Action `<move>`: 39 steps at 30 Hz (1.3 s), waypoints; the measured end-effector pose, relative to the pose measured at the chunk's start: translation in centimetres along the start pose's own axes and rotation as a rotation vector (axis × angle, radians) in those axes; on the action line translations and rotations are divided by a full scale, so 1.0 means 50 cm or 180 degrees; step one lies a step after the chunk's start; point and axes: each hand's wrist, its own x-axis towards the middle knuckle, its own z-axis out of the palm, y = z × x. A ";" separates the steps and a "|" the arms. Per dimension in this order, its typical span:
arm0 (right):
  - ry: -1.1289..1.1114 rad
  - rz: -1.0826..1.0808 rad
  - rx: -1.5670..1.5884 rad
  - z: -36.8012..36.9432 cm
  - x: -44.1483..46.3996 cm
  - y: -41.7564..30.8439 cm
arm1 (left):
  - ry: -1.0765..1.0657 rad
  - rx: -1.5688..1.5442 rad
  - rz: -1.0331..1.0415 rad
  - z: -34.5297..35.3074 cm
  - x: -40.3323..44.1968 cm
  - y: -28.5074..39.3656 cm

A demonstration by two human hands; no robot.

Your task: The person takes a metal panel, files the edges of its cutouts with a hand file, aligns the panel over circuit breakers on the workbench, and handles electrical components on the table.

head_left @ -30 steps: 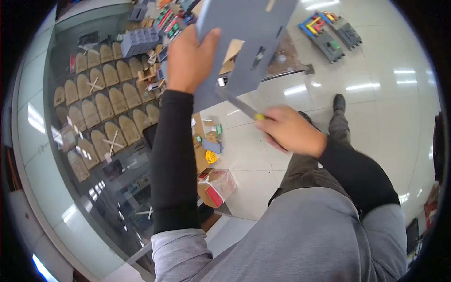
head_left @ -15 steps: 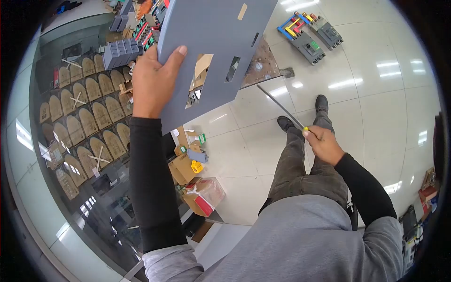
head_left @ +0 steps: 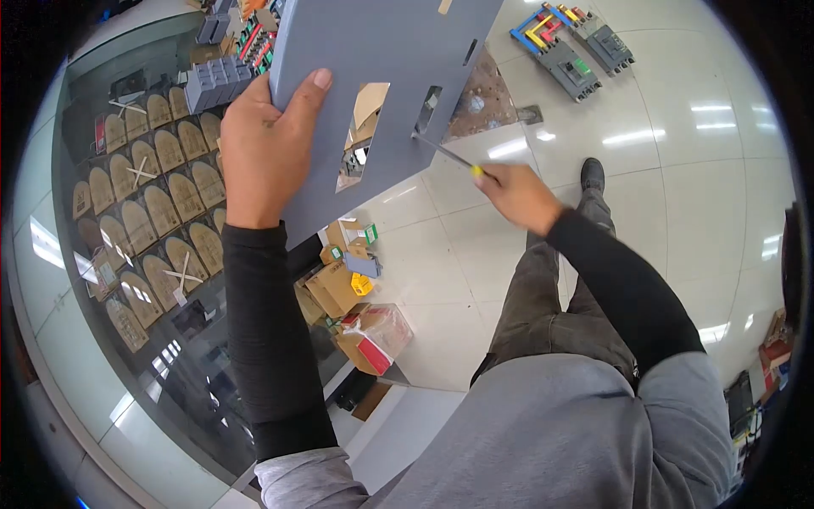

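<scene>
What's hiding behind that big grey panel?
The grey panel has been cut through, so tan pieces show. A speckled brown surface sticks out past its edge. Anything else behind is covered; I can't tell.

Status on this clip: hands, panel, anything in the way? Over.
Left hand gripping edge of grey panel. Right hand holding thin tool. Tip at lower end of narrow slot beside large cutout. No obstruction visible there.
</scene>
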 end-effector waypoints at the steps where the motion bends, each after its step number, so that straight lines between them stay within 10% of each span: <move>1: -0.0006 -0.0009 -0.0084 0.014 0.047 -0.018 | 0.0005 0.0017 0.0002 0.000 -0.004 0.004; 24: -0.0014 0.0040 -0.0756 -0.016 0.040 -0.009 | -0.0028 -0.0152 0.0140 0.004 -0.015 0.028; 27: 0.0057 -0.0103 0.0098 -0.044 -0.046 -0.013 | -0.0060 -0.0245 0.0129 0.006 -0.019 0.016; 32: -0.1426 0.1670 0.2690 -0.069 0.061 -0.004 | -0.0044 -0.0300 0.0018 0.005 -0.018 0.021; 39: -0.1809 0.2200 0.3702 -0.108 -0.026 0.020 | -0.0010 -0.0118 -0.0023 0.007 -0.019 0.016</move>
